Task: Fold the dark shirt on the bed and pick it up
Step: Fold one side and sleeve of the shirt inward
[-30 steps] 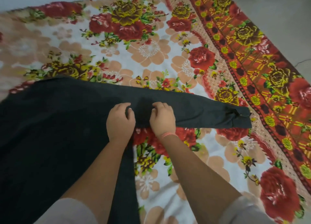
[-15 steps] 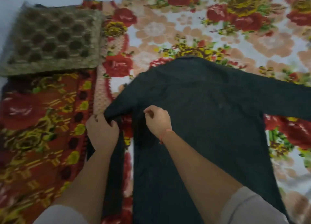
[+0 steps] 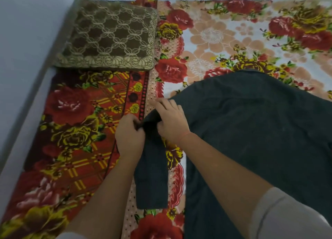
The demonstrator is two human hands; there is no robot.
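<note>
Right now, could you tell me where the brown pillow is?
In the head view, the pillow lies at the upper left, on the bedspread beside the wall, beyond the hands and left of the shirt.

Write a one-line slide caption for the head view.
Both hands, left and right, pinch the dark shirt at its sleeve on a floral bedspread.

Right hand (image 3: 171,121) now beside left hand (image 3: 130,135).
</note>
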